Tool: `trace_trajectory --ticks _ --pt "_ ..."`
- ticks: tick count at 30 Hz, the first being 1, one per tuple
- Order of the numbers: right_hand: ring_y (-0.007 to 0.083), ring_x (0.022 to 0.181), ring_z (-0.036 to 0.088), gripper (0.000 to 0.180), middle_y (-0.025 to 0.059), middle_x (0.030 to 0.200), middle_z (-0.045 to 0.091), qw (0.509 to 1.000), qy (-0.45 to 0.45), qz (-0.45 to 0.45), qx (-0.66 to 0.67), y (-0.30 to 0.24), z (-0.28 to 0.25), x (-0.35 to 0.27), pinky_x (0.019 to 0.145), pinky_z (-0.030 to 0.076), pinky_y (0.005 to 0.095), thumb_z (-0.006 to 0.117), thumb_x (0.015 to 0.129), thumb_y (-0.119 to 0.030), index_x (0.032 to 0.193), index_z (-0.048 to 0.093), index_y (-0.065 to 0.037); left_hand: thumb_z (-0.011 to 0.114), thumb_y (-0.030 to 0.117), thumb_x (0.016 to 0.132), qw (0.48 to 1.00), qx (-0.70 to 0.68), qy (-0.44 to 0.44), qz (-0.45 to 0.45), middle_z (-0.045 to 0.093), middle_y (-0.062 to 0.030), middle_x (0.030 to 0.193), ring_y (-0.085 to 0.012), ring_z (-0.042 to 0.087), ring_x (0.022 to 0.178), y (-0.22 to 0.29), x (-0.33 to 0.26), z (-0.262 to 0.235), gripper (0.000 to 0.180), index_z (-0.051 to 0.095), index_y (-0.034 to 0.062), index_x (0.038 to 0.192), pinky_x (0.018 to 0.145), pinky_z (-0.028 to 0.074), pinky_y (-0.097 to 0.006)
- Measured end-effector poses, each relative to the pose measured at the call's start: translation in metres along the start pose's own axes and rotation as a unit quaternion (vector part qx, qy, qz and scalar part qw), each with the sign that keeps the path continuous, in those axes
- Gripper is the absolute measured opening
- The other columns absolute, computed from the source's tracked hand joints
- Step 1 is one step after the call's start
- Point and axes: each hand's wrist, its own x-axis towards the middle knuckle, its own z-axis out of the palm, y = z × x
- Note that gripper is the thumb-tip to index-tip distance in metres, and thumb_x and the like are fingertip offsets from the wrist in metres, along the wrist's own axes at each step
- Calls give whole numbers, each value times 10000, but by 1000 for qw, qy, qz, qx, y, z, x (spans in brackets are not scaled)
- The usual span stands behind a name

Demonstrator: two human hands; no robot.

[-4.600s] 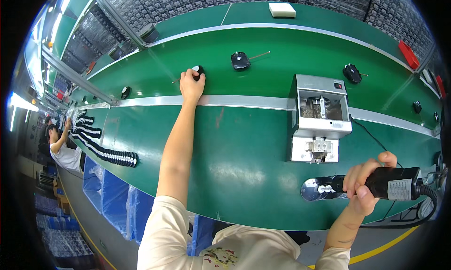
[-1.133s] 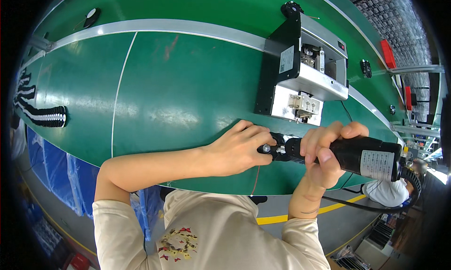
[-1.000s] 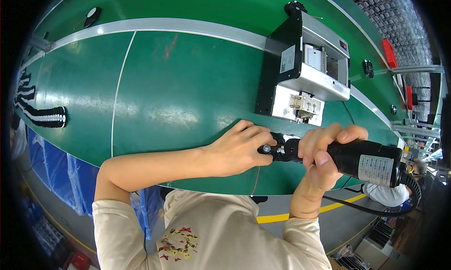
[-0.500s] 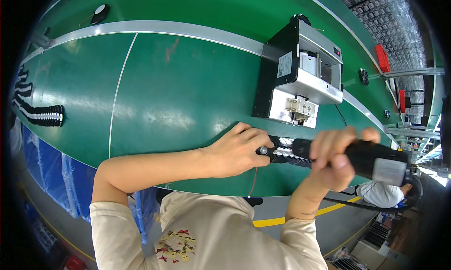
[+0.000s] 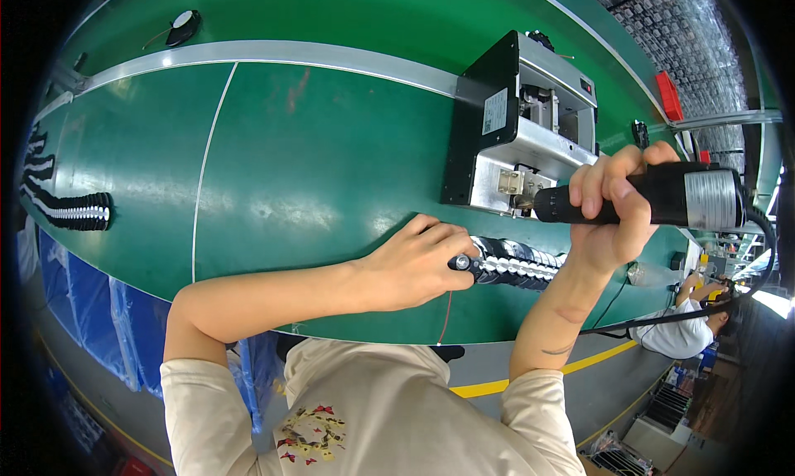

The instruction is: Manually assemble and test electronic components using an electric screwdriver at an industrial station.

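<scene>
My left hand (image 5: 418, 265) rests on the green bench with its fingers closed round a small black part (image 5: 460, 262) that has a round stud on top. A thin red wire (image 5: 448, 314) hangs from beneath those fingers. Right beside them, a row of black parts with white discs (image 5: 522, 265) lies packed together on the bench. My right hand (image 5: 621, 190) is wrapped round a black corded electric screwdriver (image 5: 712, 196), held level and raised. Its tip points at the metal block (image 5: 517, 188) on the front of a boxy screw feeder (image 5: 497, 103); I cannot tell whether they touch.
More rows of black and white parts (image 5: 79, 211) lie at the far left. One round black part (image 5: 182, 27) sits beyond the metal rail (image 5: 290, 52). Red bins (image 5: 667, 97) stand at the far right. Another person (image 5: 683, 331) works at the right. The screwdriver's cable (image 5: 766, 261) loops downward.
My right hand has lifted the screwdriver from the row of parts up and away to the screw feeder's front. My left hand stays in place on the black part.
</scene>
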Motion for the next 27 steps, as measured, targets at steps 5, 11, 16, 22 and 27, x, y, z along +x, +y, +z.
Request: trace_trajectory --ticks 5,11,16,22,27 --pt "135 427 435 489 53 675 485 999 -9 -16 39 -9 -4 -29 447 409 311 583 770 -21 1225 410 -69 690 159 737 1000 4 11 11 553 -48 1147 -268 524 1144 -2 0 5 194 661 167 928 922 383 -413" --pt "153 434 466 474 51 634 470 998 -30 17 48 -14 1 -67 443 431 315 589 771 27 1176 364 -74 669 184 743 1000 6 14 0 560 -44 1141 -258 523 1149 -2 -1 6 162 682 174 905 921 387 -408" --pt "154 436 471 454 51 631 473 999 -10 38 37 -6 3 -81 444 434 317 628 780 1 1144 368 -80 671 187 736 1000 1 18 0 562 -41 1143 -255 525 1151 -2 -1 6 163 692 178 898 930 386 -407" --pt "150 439 458 423 37 633 484 999 -12 21 -41 -12 15 -97 464 450 316 720 794 -60 1036 378 -119 712 188 693 1000 -20 0 -6 552 -47 1157 -261 510 1173 -1 0 1 218 701 165 910 942 381 -415" --pt "187 524 520 396 68 658 525 993 -115 3 -31 -12 9 -98 493 480 339 681 760 29 1004 392 -87 740 184 643 999 -44 -23 -19 534 -58 1164 -265 497 1188 2 2 -7 268 701 152 906 948 375 -420"
